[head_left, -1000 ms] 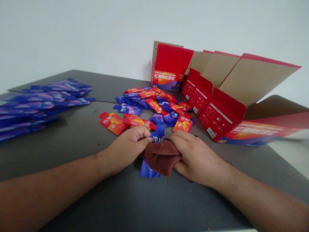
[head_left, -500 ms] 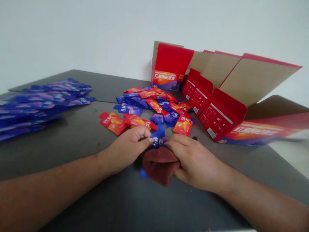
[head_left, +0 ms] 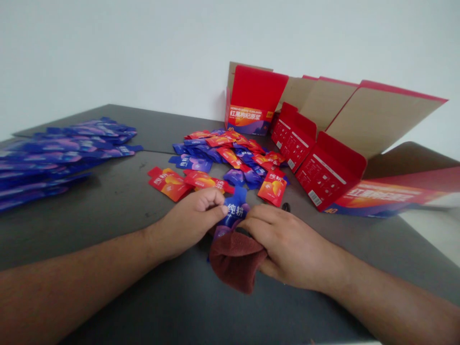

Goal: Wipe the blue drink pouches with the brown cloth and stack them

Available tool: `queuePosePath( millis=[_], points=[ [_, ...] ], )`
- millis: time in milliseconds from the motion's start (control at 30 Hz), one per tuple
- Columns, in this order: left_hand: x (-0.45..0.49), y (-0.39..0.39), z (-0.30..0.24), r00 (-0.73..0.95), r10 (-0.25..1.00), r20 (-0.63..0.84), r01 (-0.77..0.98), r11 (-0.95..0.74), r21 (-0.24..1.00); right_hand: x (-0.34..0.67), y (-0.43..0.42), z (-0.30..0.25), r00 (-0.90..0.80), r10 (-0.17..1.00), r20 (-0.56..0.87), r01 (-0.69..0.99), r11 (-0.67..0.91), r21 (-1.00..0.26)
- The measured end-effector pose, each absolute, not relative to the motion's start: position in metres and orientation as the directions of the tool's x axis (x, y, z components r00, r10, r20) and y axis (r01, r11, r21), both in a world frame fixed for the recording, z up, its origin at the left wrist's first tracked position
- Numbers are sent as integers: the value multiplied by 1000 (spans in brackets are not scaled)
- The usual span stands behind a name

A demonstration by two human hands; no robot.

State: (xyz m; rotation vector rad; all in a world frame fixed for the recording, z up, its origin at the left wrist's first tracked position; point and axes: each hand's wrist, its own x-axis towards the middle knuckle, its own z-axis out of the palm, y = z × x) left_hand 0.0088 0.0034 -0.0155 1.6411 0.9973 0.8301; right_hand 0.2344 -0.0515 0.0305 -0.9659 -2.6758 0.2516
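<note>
From my seat I have the blue pouch (head_left: 234, 211) straight ahead, near the middle of the dark table (head_left: 172, 302), its narrow end pointing away and its lower part partly covered by a brown cloth (head_left: 237, 263). My left hand (head_left: 199, 215) comes in from the left, thumb and forefinger pinching the pouch's left edge, the other fingers curled into the palm. My right hand (head_left: 293, 244) reaches in from the right, back upward, fingers bent down and grasping the cloth over the pouch. Both forearms slant inward, bringing the hands close together. Just beyond them I see a pile of red and blue pouches (head_left: 230, 139), with stacked blue pouches (head_left: 72, 155) off left and open red boxes (head_left: 325, 172) standing to the right
</note>
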Motion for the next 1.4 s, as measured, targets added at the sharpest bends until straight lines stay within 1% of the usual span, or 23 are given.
queuePosePath(
  millis=[33,133,200,233,400,533,600,667,800,833,967,1033,1100,1267,1400],
  points=[
    [9,4,-16,419,907,50,205,-148,968,234,-52,31,-730,652,206,604,756,-252],
    [9,5,-21,407,912,47,177,-129,976,236,-50,30,-635,737,233,703,676,-221],
    [9,6,-22,417,908,42,170,-124,978,237,-49,29,-586,772,246,744,633,-215],
    [9,6,-22,422,906,43,175,-128,976,237,-48,29,-586,772,244,743,633,-218],
    [9,5,-17,431,900,66,245,-187,951,235,-50,31,-692,698,186,655,715,-244],
    [8,5,-20,428,903,42,195,-137,971,237,-48,31,-595,771,228,736,636,-232],
    [8,5,-20,434,900,35,172,-121,978,238,-47,30,-568,787,242,750,616,-241],
    [8,4,-18,433,900,40,194,-136,972,237,-47,31,-610,757,234,716,653,-246],
    [8,3,-11,434,898,69,242,-191,951,233,-51,32,-728,656,200,603,751,-270],
    [8,3,-11,437,897,71,247,-195,949,233,-51,32,-726,658,201,605,750,-267],
    [9,4,-14,432,900,55,234,-170,957,236,-50,31,-618,754,223,718,657,-231],
    [10,4,-16,426,903,56,211,-159,964,237,-48,31,-589,776,224,741,630,-233],
    [10,4,-16,428,902,59,219,-167,961,237,-48,32,-606,765,220,727,644,-236],
    [9,3,-11,446,892,71,271,-210,939,234,-51,32,-713,671,204,619,739,-267],
    [9,3,-11,444,894,70,257,-202,945,236,-49,31,-635,739,224,705,673,-223]
  ],
)
